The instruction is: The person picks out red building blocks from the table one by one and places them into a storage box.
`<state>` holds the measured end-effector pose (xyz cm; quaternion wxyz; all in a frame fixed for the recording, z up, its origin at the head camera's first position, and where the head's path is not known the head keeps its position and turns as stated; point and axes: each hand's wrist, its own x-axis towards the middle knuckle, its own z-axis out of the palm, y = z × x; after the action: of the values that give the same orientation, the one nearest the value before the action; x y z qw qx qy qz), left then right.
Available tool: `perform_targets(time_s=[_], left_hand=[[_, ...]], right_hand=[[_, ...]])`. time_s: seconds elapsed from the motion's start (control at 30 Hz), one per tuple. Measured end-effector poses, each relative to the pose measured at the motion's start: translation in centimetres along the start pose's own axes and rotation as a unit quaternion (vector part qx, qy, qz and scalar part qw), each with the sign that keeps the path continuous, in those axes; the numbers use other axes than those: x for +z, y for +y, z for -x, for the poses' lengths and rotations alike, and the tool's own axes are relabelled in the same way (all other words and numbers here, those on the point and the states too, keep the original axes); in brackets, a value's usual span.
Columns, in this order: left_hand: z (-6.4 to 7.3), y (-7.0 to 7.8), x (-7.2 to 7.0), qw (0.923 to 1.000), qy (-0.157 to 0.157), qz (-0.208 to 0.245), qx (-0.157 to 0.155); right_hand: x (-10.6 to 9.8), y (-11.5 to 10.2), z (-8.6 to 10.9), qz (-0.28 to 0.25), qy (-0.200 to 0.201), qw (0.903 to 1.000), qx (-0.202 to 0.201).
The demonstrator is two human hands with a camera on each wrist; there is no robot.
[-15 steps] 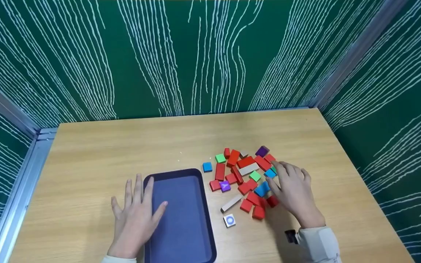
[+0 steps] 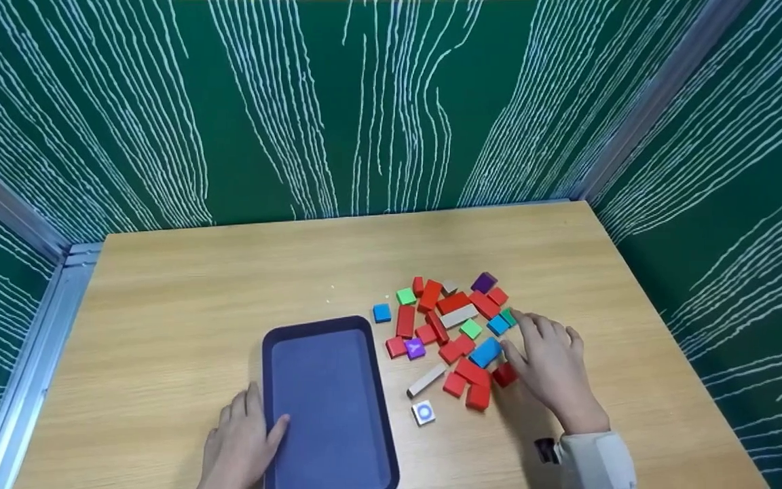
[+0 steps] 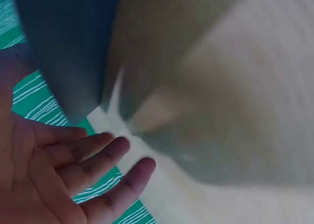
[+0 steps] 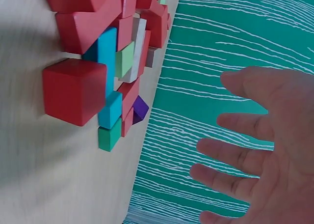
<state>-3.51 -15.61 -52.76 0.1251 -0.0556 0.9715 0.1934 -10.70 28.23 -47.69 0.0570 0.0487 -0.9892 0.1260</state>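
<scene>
A dark blue-grey tray (image 2: 326, 401) lies on the wooden table. At its left edge is my left hand (image 2: 238, 435), the thumb over the rim and the other fingers outside it. In the left wrist view, the loosely bent fingers (image 3: 117, 157) hang beside the tray's dark wall (image 3: 73, 47) with nothing in them. My right hand (image 2: 557, 367) hovers at the right side of the loose blocks, fingers spread and empty in the right wrist view. Nearest to it are a red cube (image 4: 73, 91), a green block (image 4: 109, 135) and a blue block (image 2: 485, 352).
Several red blocks (image 2: 406, 320) and other coloured blocks lie scattered right of the tray. A white block with a blue ring (image 2: 423, 412) and a long pale block (image 2: 426, 380) sit between tray and pile. Green walls with white lines (image 2: 377, 109) enclose the table.
My left hand has come down and back towards me along the tray's left edge, its fingers less spread. The right hand has shifted slightly, staying beside the blocks.
</scene>
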Motion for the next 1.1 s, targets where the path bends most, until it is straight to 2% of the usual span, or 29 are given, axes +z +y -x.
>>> perform_targets(time_s=[0.2, 0.3, 0.4, 0.5, 0.63, 0.8, 0.93, 1.1], left_hand=[[0.0, -0.4, 0.4, 1.0000, 0.003, 0.005, 0.000], [0.1, -0.3, 0.3, 0.9995, -0.025, 0.018, -0.006], [0.1, -0.1, 0.3, 0.9974, -0.059, 0.034, -0.025], [0.1, -0.1, 0.4, 0.9959, -0.072, 0.042, -0.037], [0.3, 0.0, 0.6, 0.9954, -0.070, 0.052, -0.042], [0.3, 0.0, 0.6, 0.9947, -0.070, 0.062, -0.042], [0.1, 0.0, 0.6, 0.9946, -0.071, 0.062, -0.044], [-0.1, 0.2, 0.9, 0.9944, -0.070, 0.063, -0.049]], right_hand=[[1.1, 0.4, 0.3, 0.013, -0.039, 0.9990, 0.016], [1.9, 0.7, 0.5, 0.031, -0.081, 0.9957, 0.032], [2.7, 1.0, 0.7, 0.050, -0.123, 0.9900, 0.047], [3.4, 1.4, 0.9, 0.057, -0.147, 0.9862, 0.051], [3.7, 1.7, 1.2, 0.044, -0.147, 0.9870, 0.047], [3.1, 1.2, 1.3, 0.040, -0.126, 0.9903, 0.043], [2.2, -0.4, 1.3, 0.038, -0.105, 0.9935, 0.019], [1.9, -4.1, 1.0, 0.017, -0.097, 0.9946, -0.033]])
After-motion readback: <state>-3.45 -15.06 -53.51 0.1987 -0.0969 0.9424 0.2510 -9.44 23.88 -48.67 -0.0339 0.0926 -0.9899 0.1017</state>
